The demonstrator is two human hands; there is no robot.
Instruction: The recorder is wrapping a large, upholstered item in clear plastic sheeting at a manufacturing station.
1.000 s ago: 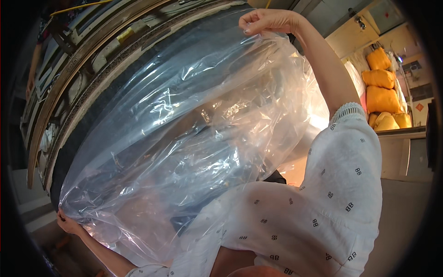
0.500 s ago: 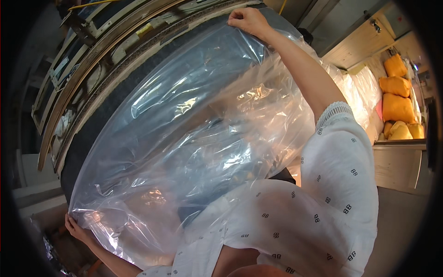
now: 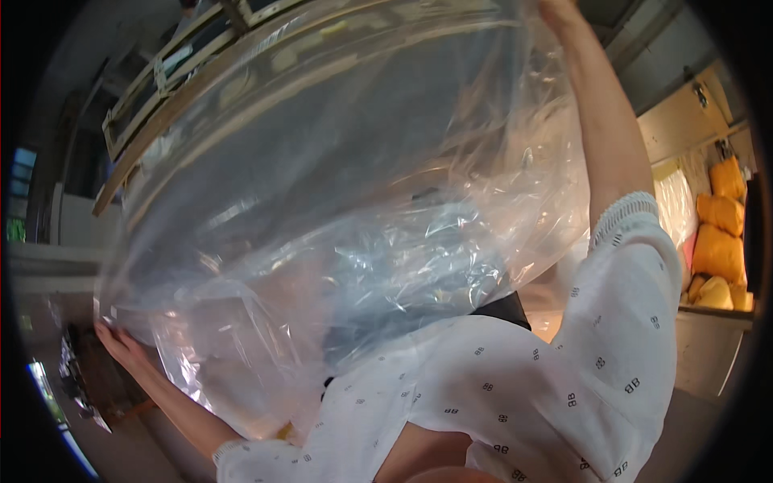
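A large clear plastic sheet [image 3: 378, 241] stretches between my two raised arms, wrinkled and shiny. Its near part drapes against my white patterned shirt. My left hand [image 3: 119, 344] grips the sheet's edge at the far left, fingers closed on it. At the top right, my right hand [image 3: 555, 13] is partly cut off by the picture's upper edge; it holds the opposite corner up high. Through the film a dark flat surface [image 3: 354, 105] shows dimly.
Beyond the sheet stands a frame with a curved-looking wooden rail [image 3: 153, 149] and metal bars. Orange-yellow bundles [image 3: 719, 253] are stacked at the right, near a pale wooden panel [image 3: 684, 101]. Dark clutter [image 3: 84, 378] lies at the lower left.
Both hands have risen with the plastic sheet: my right hand moved up and right, my left hand up and slightly left. The sheet now lifts across the frame behind it.
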